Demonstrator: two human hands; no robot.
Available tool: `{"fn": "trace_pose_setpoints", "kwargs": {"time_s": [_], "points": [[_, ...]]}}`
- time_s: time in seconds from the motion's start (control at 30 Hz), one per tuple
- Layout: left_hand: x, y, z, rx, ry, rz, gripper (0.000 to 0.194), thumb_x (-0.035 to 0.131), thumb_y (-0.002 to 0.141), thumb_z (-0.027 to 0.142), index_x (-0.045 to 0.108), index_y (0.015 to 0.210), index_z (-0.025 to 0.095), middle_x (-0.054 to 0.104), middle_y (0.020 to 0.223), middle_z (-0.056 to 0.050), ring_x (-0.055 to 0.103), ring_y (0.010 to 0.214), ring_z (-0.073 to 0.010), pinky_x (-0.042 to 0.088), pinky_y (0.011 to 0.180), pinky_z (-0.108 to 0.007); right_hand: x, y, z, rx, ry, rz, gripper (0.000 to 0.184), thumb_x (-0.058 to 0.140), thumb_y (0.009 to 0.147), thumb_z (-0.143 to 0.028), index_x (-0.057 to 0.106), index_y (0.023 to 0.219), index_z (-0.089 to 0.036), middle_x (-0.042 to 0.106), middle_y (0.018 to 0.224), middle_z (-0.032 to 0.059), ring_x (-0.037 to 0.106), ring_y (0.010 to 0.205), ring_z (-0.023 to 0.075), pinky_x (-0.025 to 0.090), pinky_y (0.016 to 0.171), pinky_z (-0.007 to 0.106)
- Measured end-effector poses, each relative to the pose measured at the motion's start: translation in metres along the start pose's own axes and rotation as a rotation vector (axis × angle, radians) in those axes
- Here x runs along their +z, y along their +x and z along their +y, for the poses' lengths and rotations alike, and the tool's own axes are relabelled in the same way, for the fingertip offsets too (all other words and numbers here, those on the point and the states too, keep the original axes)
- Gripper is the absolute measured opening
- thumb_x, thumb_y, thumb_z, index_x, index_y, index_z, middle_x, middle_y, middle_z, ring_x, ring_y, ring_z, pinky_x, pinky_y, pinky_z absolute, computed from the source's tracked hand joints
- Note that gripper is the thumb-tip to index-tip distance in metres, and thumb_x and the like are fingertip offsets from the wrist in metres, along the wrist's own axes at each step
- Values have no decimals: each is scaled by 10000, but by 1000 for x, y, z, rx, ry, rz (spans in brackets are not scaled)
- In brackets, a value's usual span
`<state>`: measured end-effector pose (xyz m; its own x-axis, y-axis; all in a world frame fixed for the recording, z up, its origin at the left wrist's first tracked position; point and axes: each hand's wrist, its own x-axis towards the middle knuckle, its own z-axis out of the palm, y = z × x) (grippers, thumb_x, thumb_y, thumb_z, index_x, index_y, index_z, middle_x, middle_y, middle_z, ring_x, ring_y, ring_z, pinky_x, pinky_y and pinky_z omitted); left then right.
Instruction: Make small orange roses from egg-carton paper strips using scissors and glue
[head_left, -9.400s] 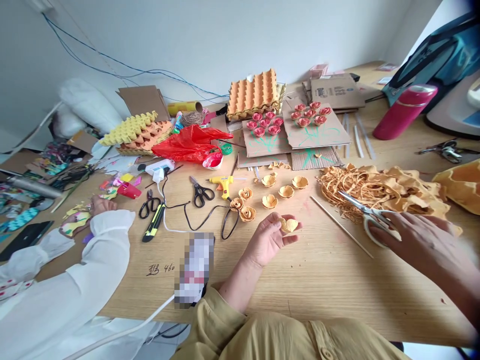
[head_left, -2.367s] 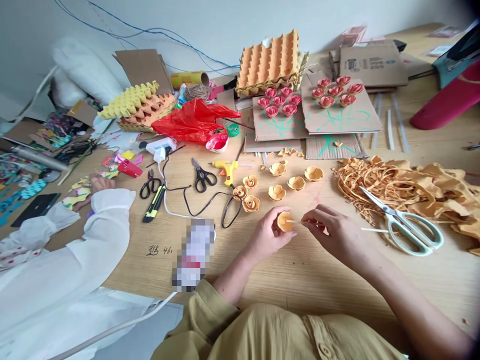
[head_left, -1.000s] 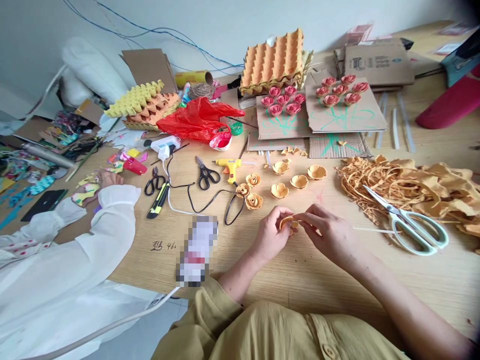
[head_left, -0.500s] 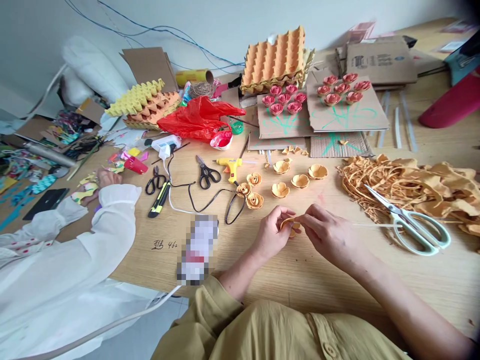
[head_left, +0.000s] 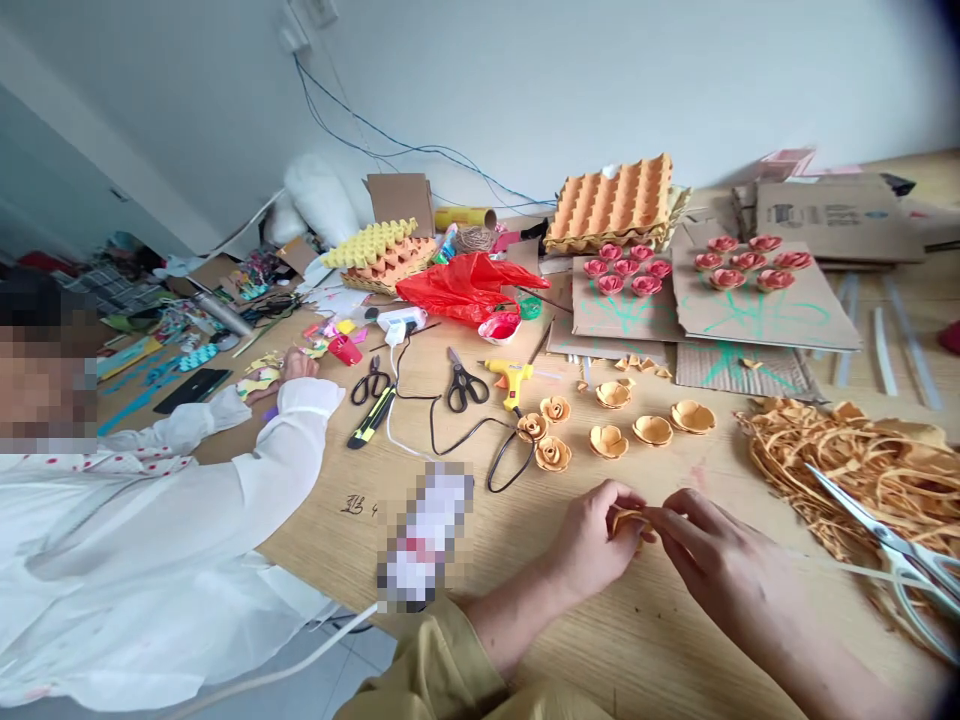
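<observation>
My left hand [head_left: 598, 540] is closed around a small orange flower cup [head_left: 628, 522], which looks like cut egg-carton pulp. Its fingers hide much of the cup. My right hand [head_left: 731, 565] pinches at the cup's edge, and a thin pale stick [head_left: 840, 567] runs out behind it. The stick's front end is hidden. White-handled scissors [head_left: 889, 550] lie on the orange scraps [head_left: 847, 470] to the right. Beyond my hands sit several open orange cups [head_left: 652, 430] and, left of them, 3 rolled orange roses [head_left: 553, 453].
A yellow glue gun [head_left: 512, 380], black scissors [head_left: 465, 385] and a cutter knife [head_left: 373, 418] lie left of the roses. Cardboard sheets [head_left: 765, 310] with red flowers stand behind. Egg trays [head_left: 611, 205] and a red bag [head_left: 472, 285] are farther back. A co-worker's sleeve [head_left: 292, 450] is at left.
Earlier my right hand held the white-handled scissors; these now lie on the scraps. The stick, formerly on the table, is in my right hand. Lately the view has swung left and up.
</observation>
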<state>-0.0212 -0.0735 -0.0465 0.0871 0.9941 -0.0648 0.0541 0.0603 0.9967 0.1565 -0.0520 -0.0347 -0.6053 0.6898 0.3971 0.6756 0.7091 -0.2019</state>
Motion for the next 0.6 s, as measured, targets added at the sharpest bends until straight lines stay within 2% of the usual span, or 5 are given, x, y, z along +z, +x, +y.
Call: {"fn": "trace_pose_setpoints", "kwargs": {"time_s": [0.27, 0.4, 0.6], "points": [[-2, 0, 6, 87, 54, 7, 165, 540, 897, 104, 621, 1032, 154, 726, 920, -55, 752, 764, -162, 570, 613, -200, -6, 4, -4, 62, 86, -8, 238, 477, 1019, -284, 683, 1122, -224, 642, 870, 26, 625, 683, 123, 395, 584, 257], [-2, 0, 5, 159, 67, 49, 179, 559, 880, 72, 620, 1024, 162, 727, 952, -45, 734, 811, -140, 579, 735, -220, -14, 9, -7, 110, 120, -29, 237, 482, 1009, -252, 711, 1049, -209, 663, 893, 43, 622, 720, 136, 393, 601, 258], [-2, 0, 5, 89, 45, 26, 183, 577, 861, 78, 614, 1012, 173, 715, 923, -26, 731, 797, -131, 576, 684, -201, -21, 12, -9, 118, 69, -72, 230, 510, 976, -219, 740, 966, -213, 664, 893, 47, 596, 708, 138, 368, 597, 262]]}}
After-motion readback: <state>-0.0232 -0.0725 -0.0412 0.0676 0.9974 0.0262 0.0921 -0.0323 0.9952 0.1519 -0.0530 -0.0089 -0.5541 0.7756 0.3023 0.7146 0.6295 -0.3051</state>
